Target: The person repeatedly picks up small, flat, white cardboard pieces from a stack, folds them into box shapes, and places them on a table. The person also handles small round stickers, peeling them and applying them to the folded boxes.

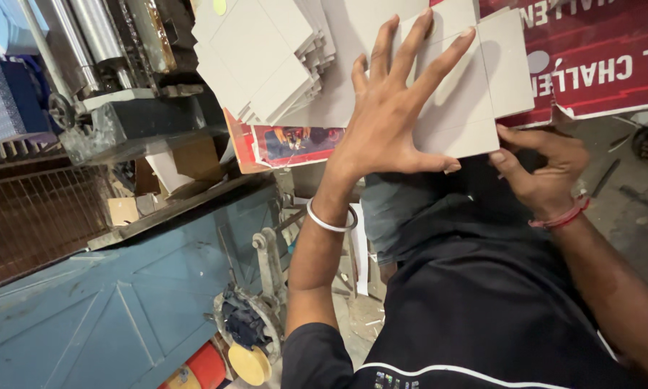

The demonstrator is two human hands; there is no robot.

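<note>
A flat, grey, die-cut cardboard blank (475, 86) with scored panels is pressed down under the left hand (392, 108), whose fingers are spread wide and flat across its surface. The right hand (547, 169), ringed at the wrist by a red thread band, is set at the near right corner of that blank, its fingers curled and nearly together around the edge; whether the edge is actually pinched cannot be told.

To the left of the blank a fanned stack of similar grey cardboard sheets (262, 57) is seen, and beneath and to the right of it a red printed banner (597, 65) is spread.

The blank appears unfolded: its panels lie level, so the work on this piece is judged barely begun, with the stack beside it left untouched. Farther left of the blank, steel rollers on a blue-green machine (100, 43) are visible.
</note>
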